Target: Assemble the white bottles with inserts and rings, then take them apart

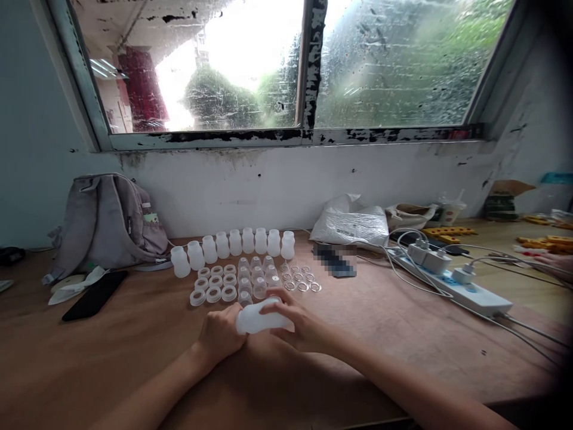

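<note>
A frosted white baby bottle (258,317) lies on its side in the air just above the table's near half. My right hand (299,322) wraps its fingers around the bottle's right part. At the bottle's left end, my left hand (222,330) is closed against it, its inner fingers hidden. Beyond the hands stand several like bottles (235,242) in a curved row. In front of that row are white collar rings (213,293), clear domed caps (257,275) and thin clear rings (302,286), each set out in rows.
A grey backpack (105,221) and a black phone (95,295) are at left. To the right lie a silvery plastic bag (351,224), a pixelated dark object (335,260) and a white power strip (474,294) with trailing cables. A window (308,65) is above; another person's hand (555,261) shows far right.
</note>
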